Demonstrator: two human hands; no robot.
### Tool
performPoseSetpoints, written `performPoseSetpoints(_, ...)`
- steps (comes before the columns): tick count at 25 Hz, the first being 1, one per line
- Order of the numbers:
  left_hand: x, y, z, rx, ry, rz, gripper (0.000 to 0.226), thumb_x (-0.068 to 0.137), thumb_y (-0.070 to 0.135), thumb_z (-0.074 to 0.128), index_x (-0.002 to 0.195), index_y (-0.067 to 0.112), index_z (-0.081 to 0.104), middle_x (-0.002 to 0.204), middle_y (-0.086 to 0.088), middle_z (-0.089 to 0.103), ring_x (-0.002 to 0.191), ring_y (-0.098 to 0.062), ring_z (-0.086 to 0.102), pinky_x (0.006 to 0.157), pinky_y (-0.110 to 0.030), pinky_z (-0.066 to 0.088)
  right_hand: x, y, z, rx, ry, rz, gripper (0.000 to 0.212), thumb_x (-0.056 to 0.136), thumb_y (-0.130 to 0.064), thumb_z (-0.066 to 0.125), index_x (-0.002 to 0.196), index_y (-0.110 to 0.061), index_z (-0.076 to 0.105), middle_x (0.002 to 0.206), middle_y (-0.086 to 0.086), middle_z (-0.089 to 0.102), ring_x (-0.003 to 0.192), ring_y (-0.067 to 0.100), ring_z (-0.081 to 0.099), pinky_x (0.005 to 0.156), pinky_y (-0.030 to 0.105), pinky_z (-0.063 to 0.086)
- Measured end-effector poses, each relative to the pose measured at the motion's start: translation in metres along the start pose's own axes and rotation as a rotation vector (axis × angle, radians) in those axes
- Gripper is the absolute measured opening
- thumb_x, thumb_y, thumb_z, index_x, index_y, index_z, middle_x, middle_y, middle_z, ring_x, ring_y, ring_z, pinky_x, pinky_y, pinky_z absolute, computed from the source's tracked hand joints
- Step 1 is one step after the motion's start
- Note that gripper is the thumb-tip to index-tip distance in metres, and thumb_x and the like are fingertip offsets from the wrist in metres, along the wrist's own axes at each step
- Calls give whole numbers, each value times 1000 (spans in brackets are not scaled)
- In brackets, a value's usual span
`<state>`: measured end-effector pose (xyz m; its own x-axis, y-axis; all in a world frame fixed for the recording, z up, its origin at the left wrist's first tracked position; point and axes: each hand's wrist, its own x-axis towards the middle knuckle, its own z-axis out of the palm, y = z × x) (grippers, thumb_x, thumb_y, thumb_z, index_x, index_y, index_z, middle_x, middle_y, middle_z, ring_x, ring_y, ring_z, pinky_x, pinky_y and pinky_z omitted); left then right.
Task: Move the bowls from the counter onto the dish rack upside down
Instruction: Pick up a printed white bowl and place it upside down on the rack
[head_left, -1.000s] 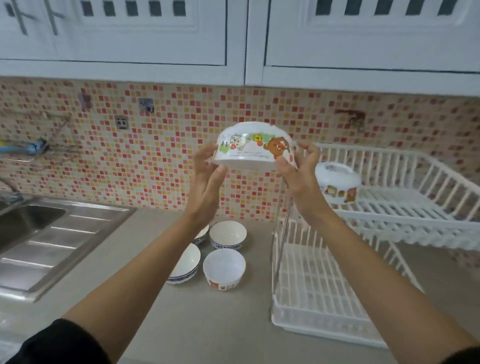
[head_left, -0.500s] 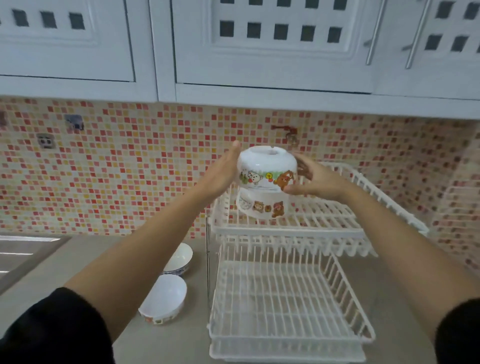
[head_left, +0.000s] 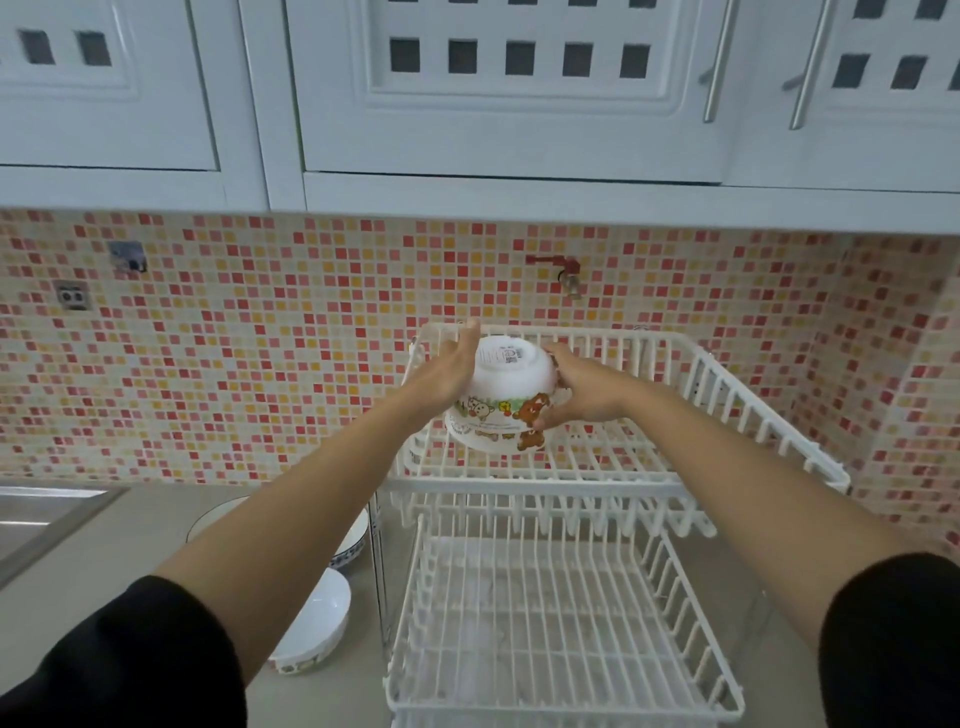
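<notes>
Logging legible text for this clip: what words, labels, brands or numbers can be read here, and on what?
Base of the upside-down cartoon bowl, held between the left hand and right hand over the dish rack's top tier: a small printed mark with a few lines, too small and blurred to read.
Cartoon band on its side: pictures only, no legible words.
Bowl beneath it: same, nothing readable.
Elsewhere: no text visible.

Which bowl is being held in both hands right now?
The upside-down cartoon bear bowl, stacked on another on the dish rack; the others sit upright on the counter.
</notes>
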<state>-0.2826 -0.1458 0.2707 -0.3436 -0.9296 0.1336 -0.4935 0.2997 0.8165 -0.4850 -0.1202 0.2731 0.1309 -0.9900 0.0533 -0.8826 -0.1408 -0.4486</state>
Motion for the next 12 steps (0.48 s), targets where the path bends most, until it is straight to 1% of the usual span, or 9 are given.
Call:
performPoseSetpoints(2, 3, -3, 2, -18, -48, -32, 96, 76, 81, 2, 154, 27, 10, 163, -3, 4, 151, -28, 4, 120, -53, 9, 4, 0, 1, 3, -39, 32, 108, 64, -41, 84, 145, -34, 13, 147, 3, 40, 135, 25, 40, 110, 47, 36)
performPoseSetpoints(4, 3, -5, 3, -100, -105, -65, 97, 76, 81, 8, 154, 25, 5, 164, -3, 1, 150, -28, 5, 120, -55, 13, 6, 0, 4, -15, -63, 55, 107, 61, -41, 85, 143, -36, 16, 145, 3, 42, 134, 26, 41, 109, 49, 37)
performPoseSetpoints(7, 2, -5, 4, -139, -163, -82, 101, 72, 83, 11, 154, 24, 4, 164, -4, 2, 150, -29, 7, 120, -55, 12, 5, -1, 7, -38, -69, 72, 105, 64, -38, 84, 144, -36, 16, 145, 2, 41, 135, 26, 39, 110, 50, 35)
performPoseSetpoints(9, 0, -3, 4, -104, -169, -97, 100, 75, 82, 11, 154, 22, 6, 164, -5, 3, 150, -29, 9, 121, -53, 12, 4, -2, 7, -57, -84, 92, 105, 67, -37, 82, 146, -32, 14, 149, 2, 37, 137, 26, 36, 111, 49, 33)
performPoseSetpoints(12, -8, 2, 4, -52, -133, -75, 90, 84, 75, 8, 155, 19, 7, 164, -5, 2, 150, -27, 6, 121, -50, 11, 1, -8, 3, -120, -76, 116, 119, 61, -44, 84, 150, -25, 7, 157, 2, 24, 142, 27, 28, 114, 47, 29)
